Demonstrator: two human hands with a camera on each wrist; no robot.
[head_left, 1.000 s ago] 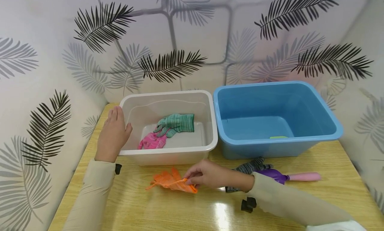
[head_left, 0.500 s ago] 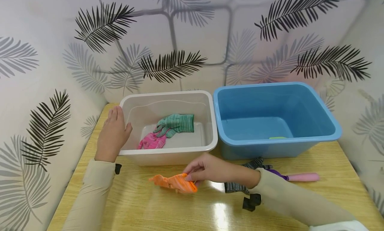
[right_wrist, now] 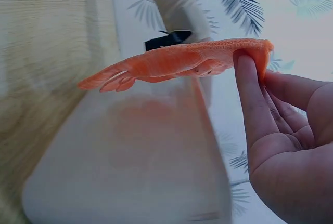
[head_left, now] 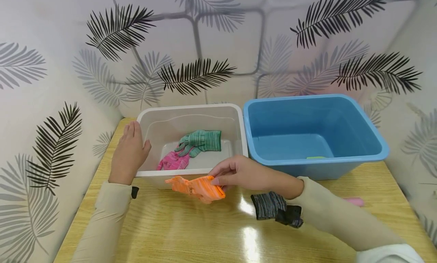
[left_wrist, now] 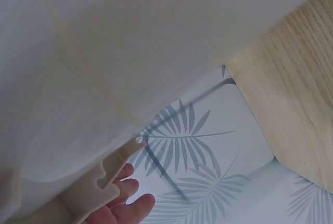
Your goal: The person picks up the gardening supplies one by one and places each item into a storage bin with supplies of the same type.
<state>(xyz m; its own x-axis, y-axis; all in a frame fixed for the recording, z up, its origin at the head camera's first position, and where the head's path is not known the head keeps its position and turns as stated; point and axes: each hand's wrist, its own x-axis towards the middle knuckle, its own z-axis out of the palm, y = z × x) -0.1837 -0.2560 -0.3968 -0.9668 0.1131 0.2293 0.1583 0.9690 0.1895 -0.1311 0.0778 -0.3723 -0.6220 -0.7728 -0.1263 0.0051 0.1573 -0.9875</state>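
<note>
My right hand (head_left: 244,174) pinches the cuff of an orange knit glove (head_left: 201,189) between thumb and fingers. The glove is raised in front of the pale grey plastic bin (head_left: 191,118), overlapping its front wall in the head view. In the right wrist view the glove (right_wrist: 171,60) stretches out sideways, its limp fingers pointing left. My left hand (head_left: 129,153) rests at the bin's left rim, fingers straight and thumb toward the inside. From the left wrist, its fingertips (left_wrist: 132,208) show past the rim's underside. Inside that bin lie a green glove (head_left: 205,140) and a pink glove (head_left: 173,161).
A blue bin (head_left: 290,161) stands right beside the grey one, with a bit of something yellow-green (head_left: 315,157) inside. On the wooden table (head_left: 164,232), a black-and-grey knit glove (head_left: 268,205) and a pink handle (head_left: 356,201) are partly hidden by my right arm.
My right hand has lifted the orange glove off the table, up toward the grey bin's front rim. The right forearm now hides the purple part by the pink handle. My left hand stays put.
</note>
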